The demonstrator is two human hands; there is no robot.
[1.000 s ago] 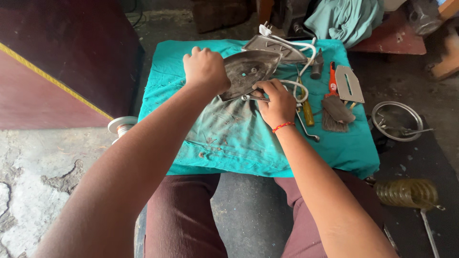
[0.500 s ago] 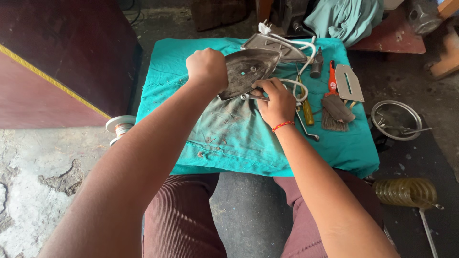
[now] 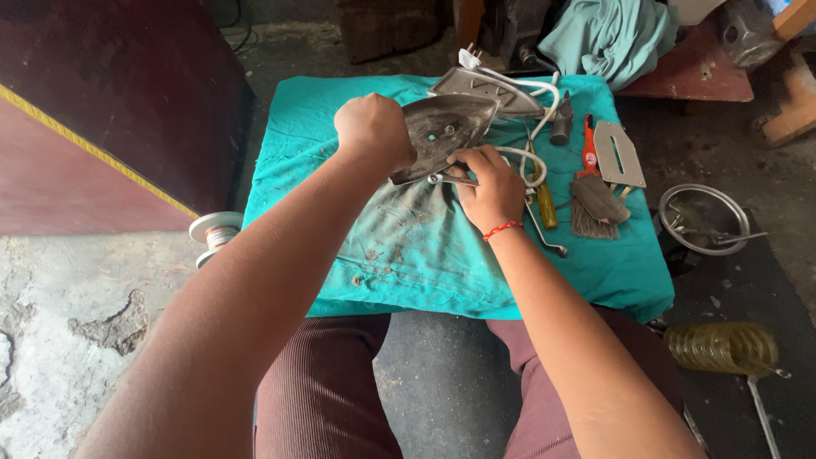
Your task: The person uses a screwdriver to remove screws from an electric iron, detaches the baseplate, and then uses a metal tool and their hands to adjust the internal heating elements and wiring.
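I looked down through the head camera and saw both hands over a low table with a teal cloth (image 3: 408, 272) on it. The left hand (image 3: 372, 127) was curled tight around the edge of a flat metal iron plate (image 3: 446, 127). The plate was tilted up off the cloth, with its pointy end toward 2 o'clock. It sat near the middle of the table, a bit toward 12 o'clock. The right hand (image 3: 486, 183) was just under the plate at its 5 o'clock side. Its fingers were bent shut on a small metal part at the plate's lower edge, but I could not tell what the part was. A red string (image 3: 503, 229) went around the right wrist.

At 3 o'clock from the right hand lay a screwdriver with a yellow handle (image 3: 545, 204), and a bent metal rod (image 3: 548, 238) was just beside it. Farther toward 3 o'clock lay a brush with a red handle (image 3: 591, 183) and a flat metal piece with a slot (image 3: 619, 153). A white cord (image 3: 531, 110) curled behind the plate at 1 o'clock, over a second grey plate (image 3: 484, 85). Off the table at 3 o'clock sat a round metal bowl (image 3: 704, 219) on the floor. At 9 o'clock a spool of wire (image 3: 214, 234) sat by the table edge. A coil of yellowish tube (image 3: 721, 347) lay at 4 o'clock
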